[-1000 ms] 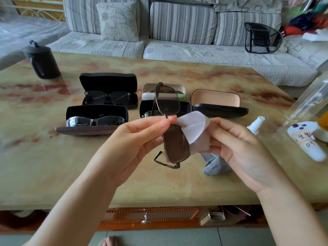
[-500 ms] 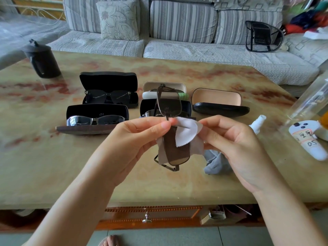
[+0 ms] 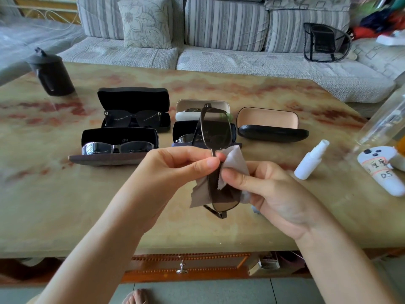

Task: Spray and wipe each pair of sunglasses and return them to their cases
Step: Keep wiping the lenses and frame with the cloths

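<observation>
Left hand [image 3: 175, 172] pinches the sunglasses [image 3: 215, 137] at the bridge, above the tabletop [image 3: 65, 205] — long axis runs near-to-far, one lens up, one down. Right hand [image 3: 274, 194] pinches the cloth [image 3: 233, 159] around the lower lens; mid-wipe, I'd say. The open tan-lined case [image 3: 268, 118] looks empty and lies beyond and to the right — right hand is nearer.

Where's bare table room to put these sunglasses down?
Bare: the near-left table, between the front-left case and the near edge; also the far strip before the sofa. Crowded: right side, around the spray bottle and white controller.
</observation>
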{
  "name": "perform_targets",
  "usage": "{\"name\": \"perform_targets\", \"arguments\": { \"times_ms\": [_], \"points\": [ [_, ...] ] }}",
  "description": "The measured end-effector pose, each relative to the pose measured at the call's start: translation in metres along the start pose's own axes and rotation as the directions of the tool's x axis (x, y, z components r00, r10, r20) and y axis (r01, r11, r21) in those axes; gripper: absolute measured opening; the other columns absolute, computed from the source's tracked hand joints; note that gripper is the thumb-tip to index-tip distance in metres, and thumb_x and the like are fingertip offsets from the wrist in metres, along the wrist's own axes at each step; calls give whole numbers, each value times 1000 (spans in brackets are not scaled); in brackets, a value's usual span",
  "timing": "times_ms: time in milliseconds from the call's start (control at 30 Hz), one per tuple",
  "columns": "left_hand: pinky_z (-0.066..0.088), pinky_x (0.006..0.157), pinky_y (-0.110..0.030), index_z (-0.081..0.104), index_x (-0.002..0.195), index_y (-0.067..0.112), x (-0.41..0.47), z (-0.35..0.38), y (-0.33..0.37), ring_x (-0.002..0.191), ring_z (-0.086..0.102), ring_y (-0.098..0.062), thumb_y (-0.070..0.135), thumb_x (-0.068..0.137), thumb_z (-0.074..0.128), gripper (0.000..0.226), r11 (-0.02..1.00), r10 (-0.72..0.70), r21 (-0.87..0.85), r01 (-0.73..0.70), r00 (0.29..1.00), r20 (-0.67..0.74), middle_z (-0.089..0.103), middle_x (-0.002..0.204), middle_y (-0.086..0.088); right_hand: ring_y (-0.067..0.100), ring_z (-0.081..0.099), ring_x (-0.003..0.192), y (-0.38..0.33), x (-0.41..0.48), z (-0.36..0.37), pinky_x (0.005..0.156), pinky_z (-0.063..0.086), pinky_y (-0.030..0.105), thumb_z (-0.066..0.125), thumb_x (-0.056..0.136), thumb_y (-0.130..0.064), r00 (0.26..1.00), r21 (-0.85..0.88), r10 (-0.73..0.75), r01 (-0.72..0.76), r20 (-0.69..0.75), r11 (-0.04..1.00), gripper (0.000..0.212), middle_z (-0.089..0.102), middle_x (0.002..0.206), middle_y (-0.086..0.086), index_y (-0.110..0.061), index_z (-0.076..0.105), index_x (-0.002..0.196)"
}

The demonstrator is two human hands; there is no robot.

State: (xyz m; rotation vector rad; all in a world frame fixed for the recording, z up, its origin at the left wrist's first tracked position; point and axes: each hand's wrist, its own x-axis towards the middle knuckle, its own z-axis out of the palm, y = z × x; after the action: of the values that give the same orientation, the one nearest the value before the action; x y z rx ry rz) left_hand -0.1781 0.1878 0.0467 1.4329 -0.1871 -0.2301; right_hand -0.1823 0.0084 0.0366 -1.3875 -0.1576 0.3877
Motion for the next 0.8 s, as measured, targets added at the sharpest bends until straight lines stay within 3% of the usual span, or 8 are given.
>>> {"name": "perform_targets", "arguments": {
  "times_ms": [100,267,433,500,567,633,800],
  "points": [
    [56,88,-29,78,78,11,-1,0,0,88,71,-20,33,55,74,32,1000,12,23,-12,1000,1,75,91,-12,14,69,84,0,1,-2,72,53,21,71,73,-15,1000,-22,-10,11,22,1000,12,73,84,5,-16,76,84],
    [57,75,-21,78,75,14,-2,2,0,80,72,-15,31,52,74,29,996,56,70,-55,998,-10,76,84,-7,15,68,82,1,1,-2,72,54,21,81,64,-4,1000,-118,0,-2,-14,993,40,72,87,8,-4,71,102],
    [51,65,-13,76,74,16,-2,5,0,70,70,-8,21,58,73,16,989,100,110,-96,995,-27,75,75,-3,35,67,98,1,1,-1,92,51,39,80,54,-16,993,-240,-22,-6,-115,971,50,72,98,20,-1,71,101],
    [52,65,-12,77,72,20,-3,5,0,69,70,-7,22,56,74,16,985,122,126,-115,991,-46,75,74,-2,37,66,99,0,1,0,86,51,32,81,52,-21,990,-272,-31,-7,-134,962,54,72,97,21,0,71,100],
    [53,66,-13,79,72,22,-4,7,1,69,69,-7,29,51,77,22,979,143,155,-133,988,-58,75,73,-1,31,68,89,0,0,1,71,49,16,80,50,-25,988,-302,-36,-11,-148,953,57,72,95,19,0,70,100],
    [53,65,-13,78,71,24,-4,8,0,67,68,-5,32,49,79,24,966,172,210,-152,982,-83,75,72,2,24,68,84,0,0,2,67,48,12,79,49,-24,988,-293,-45,-1,-151,956,57,73,94,19,1,69,99],
    [52,63,-12,75,73,27,-3,9,-3,66,70,-4,7,67,80,21,935,229,303,-184,966,-121,75,72,7,34,65,103,3,2,-1,93,48,34,87,56,-20,994,-291,-29,-3,-104,957,54,72,102,18,-3,70,104]
  ]
}}
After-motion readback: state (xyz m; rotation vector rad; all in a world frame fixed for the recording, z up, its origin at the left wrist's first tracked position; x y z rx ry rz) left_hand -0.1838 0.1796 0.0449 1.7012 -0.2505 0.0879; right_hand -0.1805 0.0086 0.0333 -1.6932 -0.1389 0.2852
